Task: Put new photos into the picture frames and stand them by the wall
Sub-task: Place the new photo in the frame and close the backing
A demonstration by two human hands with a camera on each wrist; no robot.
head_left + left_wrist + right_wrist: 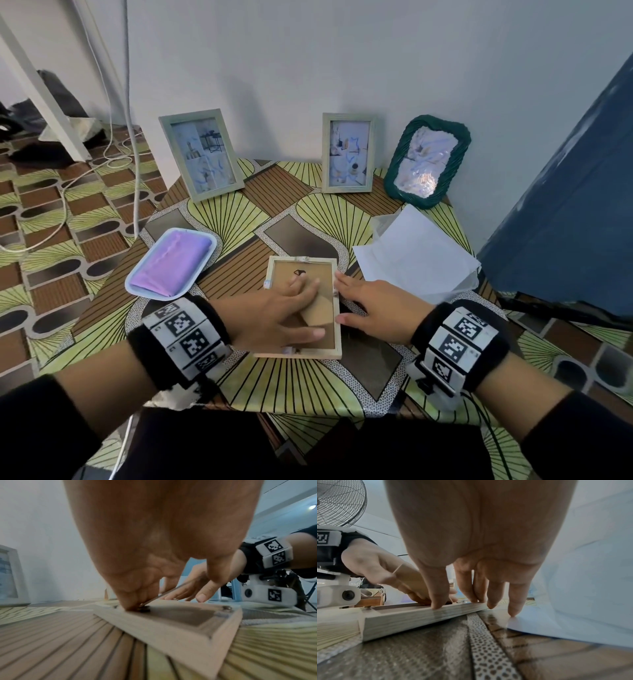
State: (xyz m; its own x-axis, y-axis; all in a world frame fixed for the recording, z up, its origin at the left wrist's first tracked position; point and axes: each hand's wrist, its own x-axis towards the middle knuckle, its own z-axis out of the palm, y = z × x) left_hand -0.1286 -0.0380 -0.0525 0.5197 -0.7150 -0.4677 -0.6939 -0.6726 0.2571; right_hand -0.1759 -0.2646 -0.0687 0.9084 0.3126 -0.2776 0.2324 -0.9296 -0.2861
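A light wooden picture frame (274,270) lies face down in the middle of the patterned table (308,380), brown backing board up. My left hand (301,305) lies across the backing, fingertips pressing near its left edge (137,601). The thin cardboard stand flap (320,308) is lifted a little beside them. My right hand (349,298) rests with straight fingers along the frame's right rail (419,616), its little finger touching white paper (573,601). By the wall stand two grey-green frames (202,154) (347,152) and a green woven frame (426,161), each with a photo in it.
A pale tray (202,233) with a folded purple cloth sits at the left of the table. White sheets and clear plastic (418,253) lie at the right. A dark blue panel (565,205) rises at the right; white cables trail on the floor at the left.
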